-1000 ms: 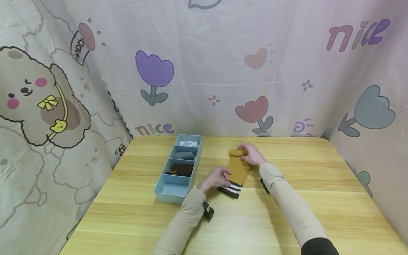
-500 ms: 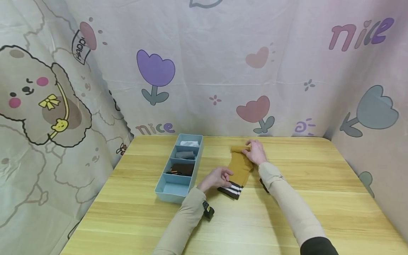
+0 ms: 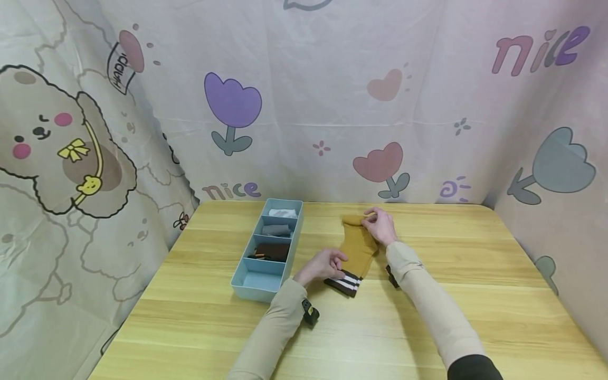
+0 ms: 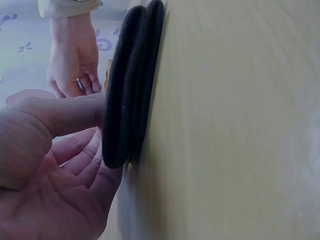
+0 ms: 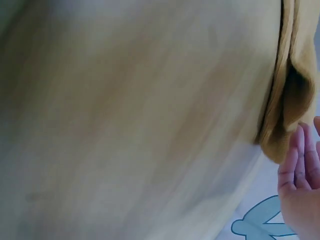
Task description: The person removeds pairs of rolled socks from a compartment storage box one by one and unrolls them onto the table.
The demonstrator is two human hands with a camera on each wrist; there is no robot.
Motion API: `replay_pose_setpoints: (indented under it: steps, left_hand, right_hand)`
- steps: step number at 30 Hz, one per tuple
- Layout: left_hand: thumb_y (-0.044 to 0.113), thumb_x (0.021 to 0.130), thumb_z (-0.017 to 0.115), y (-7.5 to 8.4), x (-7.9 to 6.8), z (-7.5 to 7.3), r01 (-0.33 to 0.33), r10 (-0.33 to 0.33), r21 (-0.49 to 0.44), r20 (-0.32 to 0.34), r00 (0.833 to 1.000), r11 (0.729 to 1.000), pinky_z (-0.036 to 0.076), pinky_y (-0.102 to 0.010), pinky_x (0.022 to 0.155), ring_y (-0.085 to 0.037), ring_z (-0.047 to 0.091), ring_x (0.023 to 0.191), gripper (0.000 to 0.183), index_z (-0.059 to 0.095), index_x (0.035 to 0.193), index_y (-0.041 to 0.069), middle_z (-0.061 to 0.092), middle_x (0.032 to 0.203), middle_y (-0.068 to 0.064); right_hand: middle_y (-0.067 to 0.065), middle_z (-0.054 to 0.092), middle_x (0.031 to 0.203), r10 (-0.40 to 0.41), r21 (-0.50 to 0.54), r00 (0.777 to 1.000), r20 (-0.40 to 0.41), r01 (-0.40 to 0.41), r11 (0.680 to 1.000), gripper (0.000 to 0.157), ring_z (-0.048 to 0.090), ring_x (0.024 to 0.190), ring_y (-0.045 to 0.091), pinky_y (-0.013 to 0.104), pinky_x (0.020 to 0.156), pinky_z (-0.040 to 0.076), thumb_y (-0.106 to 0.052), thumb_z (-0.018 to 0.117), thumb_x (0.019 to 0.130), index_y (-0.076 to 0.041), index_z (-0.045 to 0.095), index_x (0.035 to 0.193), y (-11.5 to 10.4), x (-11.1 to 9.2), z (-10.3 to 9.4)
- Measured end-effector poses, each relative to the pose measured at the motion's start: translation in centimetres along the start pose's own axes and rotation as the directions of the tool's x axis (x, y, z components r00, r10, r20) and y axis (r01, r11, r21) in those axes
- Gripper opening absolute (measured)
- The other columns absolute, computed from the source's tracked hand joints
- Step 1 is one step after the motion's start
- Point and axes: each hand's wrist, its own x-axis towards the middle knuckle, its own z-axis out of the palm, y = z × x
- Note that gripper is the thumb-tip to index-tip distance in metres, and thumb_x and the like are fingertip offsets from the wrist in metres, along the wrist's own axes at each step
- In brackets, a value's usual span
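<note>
The mustard sock [image 3: 357, 256] lies flat on the tabletop [image 3: 370, 338], extending away from the person, with its dark, white-striped cuff [image 3: 343, 284] nearest. The left wrist view shows the cuff as two stacked dark folds, so treat the piece as layered—possibly a pair; the pictures do not settle which. Expect a light, soft, limp knit that is unlikely to slip or break but liable to skew or bunch if dragged from a single point. Take hold across all layers at the far end, and steady the cuff with light pressure. The right hand [image 3: 380, 227] pinches the far end near its right corner, thumb and fingers brought together on the fabric; in the right wrist view the fingers are only slightly bent. The left hand [image 3: 319, 265] rests at the left edge by the cuff—thumb and forefinger spread apart, thumb touching the fabric, the remaining fingers loosely curved with tips partly hidden. To the left of the sock, well apart from it, stands a blue divided box [image 3: 254, 294], holding white, grey and dark brown fabric items in separate compartments.
</note>
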Motion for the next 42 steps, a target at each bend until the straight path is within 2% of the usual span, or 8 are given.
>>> replay_pose_setpoints:
  steps: [4, 10, 20, 26, 30, 33, 38, 42]
  left_hand:
    - [-0.015, 0.076, 0.073, 0.1, -0.1, 0.0, 0.01, -0.01, -0.004, 0.003, 1.0, 1.0, 0.043, -0.013, 0.06, -0.006, 0.051, 0.064, 0.043, 0.062, 0.117, -0.013, 0.056, 0.076, -0.002]
    - [-0.016, 0.075, 0.073, 0.0, -0.1, -0.1, 0.008, -0.008, -0.004, 0.02, 1.0, 1.0, 0.044, -0.014, 0.059, -0.006, 0.051, 0.063, 0.044, 0.062, 0.117, -0.013, 0.055, 0.076, -0.001]
    - [-0.018, 0.076, 0.072, 0.1, -0.2, -0.3, 0.027, -0.031, 0.03, 0.119, 0.992, 0.999, 0.044, -0.014, 0.058, -0.006, 0.053, 0.062, 0.048, 0.062, 0.123, -0.01, 0.056, 0.076, -0.001]
    - [-0.017, 0.077, 0.072, 0.1, -0.4, -0.4, 0.039, -0.046, 0.039, 0.181, 0.982, 0.998, 0.043, -0.014, 0.057, -0.006, 0.052, 0.061, 0.049, 0.061, 0.124, -0.009, 0.055, 0.075, 0.001]
    - [-0.018, 0.077, 0.071, 0.2, -0.5, -0.4, 0.04, -0.043, 0.019, 0.218, 0.975, 0.999, 0.042, -0.014, 0.056, -0.006, 0.051, 0.061, 0.049, 0.06, 0.125, -0.01, 0.054, 0.075, 0.001]
    - [-0.018, 0.077, 0.071, 0.2, -0.6, -0.3, 0.035, -0.038, 0.018, 0.234, 0.971, 0.999, 0.042, -0.014, 0.057, -0.006, 0.051, 0.062, 0.05, 0.06, 0.125, -0.011, 0.054, 0.075, 0.001]
    - [-0.018, 0.077, 0.071, 0.2, -0.7, -0.4, 0.023, -0.027, 0.021, 0.242, 0.97, 1.0, 0.042, -0.014, 0.056, -0.005, 0.05, 0.061, 0.049, 0.06, 0.125, -0.011, 0.054, 0.074, 0.002]
    - [-0.018, 0.078, 0.071, 0.1, -0.7, -0.4, 0.019, -0.023, 0.019, 0.244, 0.97, 1.0, 0.041, -0.013, 0.056, -0.004, 0.049, 0.06, 0.048, 0.06, 0.124, -0.012, 0.053, 0.074, 0.003]
  right_hand:
    - [0.026, 0.074, 0.106, -0.021, 0.101, 1.0, 0.014, 0.019, 0.995, 0.03, 0.072, 0.101, 0.039, 0.044, 0.091, 0.056, -0.002, 0.068, 0.092, 0.009, 0.063, 0.119, -0.1, 0.1, 0.3]
    - [0.031, 0.07, 0.114, -0.076, 0.197, 0.995, 0.07, 0.061, 0.979, 0.035, 0.068, 0.107, 0.045, 0.05, 0.099, 0.053, 0.005, 0.066, 0.09, 0.013, 0.06, 0.124, -0.2, 0.3, 0.6]
    - [0.034, 0.058, 0.134, -0.172, 0.158, 0.959, 0.226, 0.138, 0.978, 0.051, 0.052, 0.131, 0.048, 0.056, 0.115, 0.038, 0.014, 0.057, 0.088, 0.014, 0.047, 0.138, 0.6, 0.5, 0.7]
    - [0.035, 0.051, 0.142, -0.216, 0.035, 0.939, 0.268, 0.214, 0.976, 0.057, 0.046, 0.135, 0.051, 0.058, 0.116, 0.035, 0.012, 0.058, 0.086, 0.015, 0.044, 0.141, 0.9, 0.7, 0.4]
    - [0.031, 0.048, 0.146, -0.175, -0.105, 0.951, 0.256, 0.207, 0.973, 0.061, 0.034, 0.138, 0.053, 0.061, 0.118, 0.03, 0.008, 0.06, 0.084, 0.011, 0.045, 0.143, 0.8, 0.6, 0.1]
    - [0.028, 0.051, 0.146, -0.145, -0.158, 0.966, 0.216, 0.181, 0.971, 0.062, 0.031, 0.135, 0.053, 0.062, 0.115, 0.029, 0.005, 0.062, 0.084, 0.006, 0.047, 0.144, 0.9, 0.5, -0.2]
    - [0.032, 0.058, 0.132, -0.192, -0.082, 0.975, 0.11, 0.202, 0.976, 0.056, 0.049, 0.119, 0.047, 0.057, 0.106, 0.04, 0.011, 0.06, 0.081, 0.01, 0.053, 0.136, 1.3, 0.7, -0.4]
    - [0.027, 0.063, 0.108, -0.213, 0.001, 0.972, 0.097, 0.214, 0.977, 0.043, 0.061, 0.095, 0.037, 0.046, 0.087, 0.051, 0.013, 0.06, 0.083, 0.01, 0.061, 0.125, 1.5, 0.9, -0.4]
